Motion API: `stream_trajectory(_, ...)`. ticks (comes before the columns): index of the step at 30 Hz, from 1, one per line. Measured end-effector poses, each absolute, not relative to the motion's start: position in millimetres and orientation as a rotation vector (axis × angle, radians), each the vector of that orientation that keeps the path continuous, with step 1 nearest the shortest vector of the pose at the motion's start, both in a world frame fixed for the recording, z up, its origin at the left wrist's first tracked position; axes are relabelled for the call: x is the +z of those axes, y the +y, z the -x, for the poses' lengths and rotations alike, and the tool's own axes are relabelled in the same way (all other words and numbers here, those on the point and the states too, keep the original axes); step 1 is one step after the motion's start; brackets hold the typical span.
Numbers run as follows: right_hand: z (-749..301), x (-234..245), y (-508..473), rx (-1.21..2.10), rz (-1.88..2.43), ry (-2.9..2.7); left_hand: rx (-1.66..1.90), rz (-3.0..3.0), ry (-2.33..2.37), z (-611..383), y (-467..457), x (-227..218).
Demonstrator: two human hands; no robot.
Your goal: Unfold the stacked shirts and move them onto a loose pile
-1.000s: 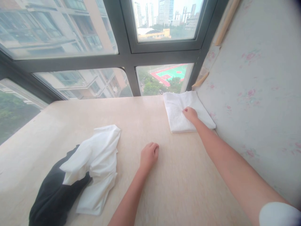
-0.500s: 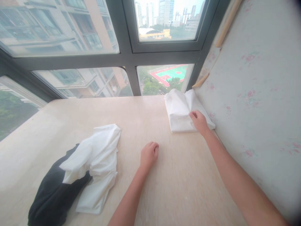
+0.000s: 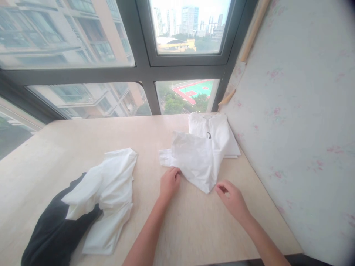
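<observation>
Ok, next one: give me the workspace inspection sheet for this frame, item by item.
Surface: pale tabletop.
Job's things: white garment, partly unfolded, far end against the floral wall.
Clutter: heap of white and black clothes at left.
Grippers: left hand, fingers on the garment's near edge; right hand loosely curled, just clear of its corner.
Cables: nothing seen.
Surroundings: window ahead; floral wall at right.

Both my bare forearms reach forward from the lower edge, converging slightly. My left hand (image 3: 169, 181) lies knuckles up, wrist straight, fingers curled under into a loose fist. My right hand (image 3: 232, 197) sits a little nearer to me, back upward, fingers loosely bent, thumb and forefinger slightly parted.
</observation>
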State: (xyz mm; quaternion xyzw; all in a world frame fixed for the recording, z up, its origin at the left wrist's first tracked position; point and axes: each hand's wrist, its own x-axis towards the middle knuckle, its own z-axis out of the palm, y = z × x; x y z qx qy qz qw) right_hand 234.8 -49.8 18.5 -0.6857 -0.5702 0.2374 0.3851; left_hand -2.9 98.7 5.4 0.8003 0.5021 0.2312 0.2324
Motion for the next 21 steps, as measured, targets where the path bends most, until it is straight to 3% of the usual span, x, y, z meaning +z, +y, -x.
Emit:
stream_trajectory(10, -279, 34, 81, 0.097, 1.905, -1.359, 0.728, -2.116, 1.403, 4, 99, 2)
stream_trajectory(14, -291, 57, 108, 0.254, 2.131, -1.396, 0.793, -2.061, 1.389, 5, 99, 4)
stream_trajectory(21, -264, 74, 27, 0.661, 1.647, -1.778, 1.215, -1.678, 1.674, 22, 98, -1)
